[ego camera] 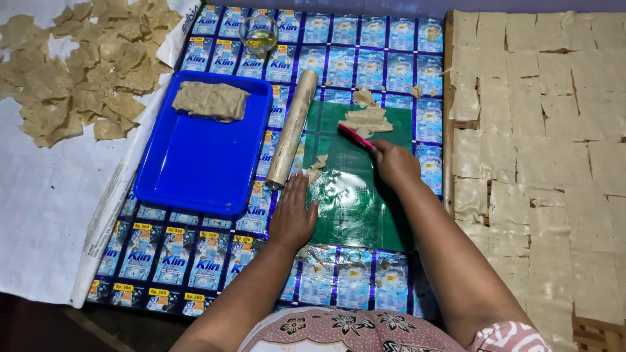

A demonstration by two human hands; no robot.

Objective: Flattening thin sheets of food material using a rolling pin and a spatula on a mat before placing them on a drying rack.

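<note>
Gripping a pink-handled scraper [355,136] in the closed right hand [393,161], the person gathers pale dough scraps [367,120] on the green mat [365,215]; left hand [293,215] pressed flat. Many cut pieces [535,130] already dry alongside.

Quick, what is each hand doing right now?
Left hand: open, palm flat on the green mat.
Right hand: closed on a red scraper, its edge at the dough pieces.

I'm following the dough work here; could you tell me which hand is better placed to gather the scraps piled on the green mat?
Probably the right hand: its red scraper already touches the scrap pile.
</note>
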